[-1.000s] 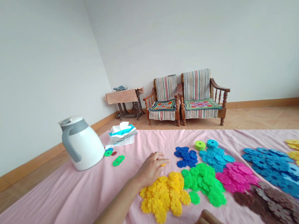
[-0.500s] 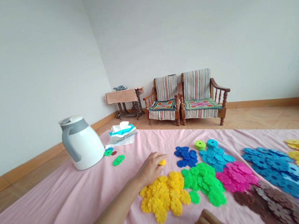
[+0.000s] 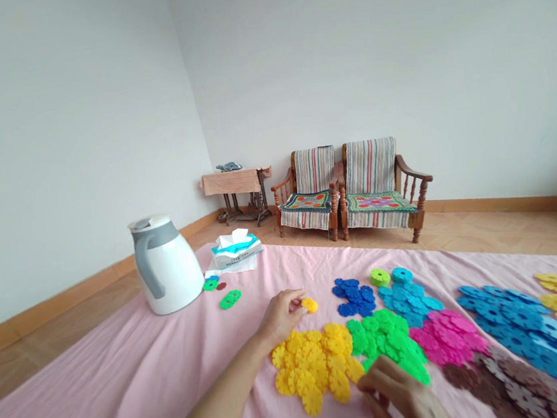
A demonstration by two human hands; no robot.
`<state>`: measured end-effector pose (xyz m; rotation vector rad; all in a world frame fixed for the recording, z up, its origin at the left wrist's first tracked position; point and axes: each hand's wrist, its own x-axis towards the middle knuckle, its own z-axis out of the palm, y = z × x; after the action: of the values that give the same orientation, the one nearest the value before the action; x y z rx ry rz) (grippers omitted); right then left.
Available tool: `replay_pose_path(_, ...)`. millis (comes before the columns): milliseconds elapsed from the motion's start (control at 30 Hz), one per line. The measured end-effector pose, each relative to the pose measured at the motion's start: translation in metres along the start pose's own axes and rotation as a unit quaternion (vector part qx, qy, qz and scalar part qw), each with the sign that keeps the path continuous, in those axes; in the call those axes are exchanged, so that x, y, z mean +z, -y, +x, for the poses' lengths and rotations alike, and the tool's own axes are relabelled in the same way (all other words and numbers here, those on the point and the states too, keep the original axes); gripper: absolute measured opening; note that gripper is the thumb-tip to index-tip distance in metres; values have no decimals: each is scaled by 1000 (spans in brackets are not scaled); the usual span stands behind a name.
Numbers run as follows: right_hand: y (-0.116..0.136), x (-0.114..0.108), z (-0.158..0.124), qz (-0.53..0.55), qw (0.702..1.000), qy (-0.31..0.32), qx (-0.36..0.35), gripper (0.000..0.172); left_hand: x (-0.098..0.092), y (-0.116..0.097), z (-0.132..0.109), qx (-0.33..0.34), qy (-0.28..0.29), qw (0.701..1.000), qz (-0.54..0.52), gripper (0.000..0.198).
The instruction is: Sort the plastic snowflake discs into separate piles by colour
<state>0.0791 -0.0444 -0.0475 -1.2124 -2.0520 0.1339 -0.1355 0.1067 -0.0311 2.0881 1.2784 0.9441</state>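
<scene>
My left hand (image 3: 281, 319) reaches over the pink cloth, thumb and fingertips closed on the edge of a small yellow flower-shaped disc (image 3: 310, 305). Just below that hand lies a heap of yellow flower-shaped discs (image 3: 316, 366). My right hand (image 3: 405, 392) is at the bottom, its fingers bent and apart beside the heap's right edge; I see nothing between them. It covers part of the green discs (image 3: 386, 337). Dark blue discs (image 3: 353, 296) lie right of my left hand, with light blue discs (image 3: 410, 301) and pink discs (image 3: 448, 337) farther right.
A white and grey jug (image 3: 169, 265) and a tissue box (image 3: 237, 248) stand at the left, near a few loose green discs (image 3: 230, 299). Brown discs (image 3: 509, 380) and blue discs (image 3: 506, 310) spread at the right. Wooden armchairs (image 3: 378, 204) stand beyond the cloth (image 3: 128, 387).
My right hand has come up from the bottom edge to the yellow and green heaps, its fingers uncurling. My left hand stays at the single yellow disc. The view has shifted slightly.
</scene>
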Motion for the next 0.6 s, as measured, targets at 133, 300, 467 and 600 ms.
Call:
replay_pose_path(133, 2, -21, 46, -22, 997, 58, 46, 26, -1, 2, 1, 26, 18, 999, 21, 32)
replay_pose_path(300, -4, -15, 80, -70, 989, 121, 48, 33, -2, 1, 0, 35, 16, 999, 15, 27)
replay_pose_path(467, -8, -5, 86, -77, 981, 171, 47, 28, -3, -1, 1, 18, 24, 1000, -1, 28)
replay_pose_path(600, -8, -4, 85, -67, 983, 165, 47, 25, -3, -1, 1, 15, 20, 1000, -2, 26)
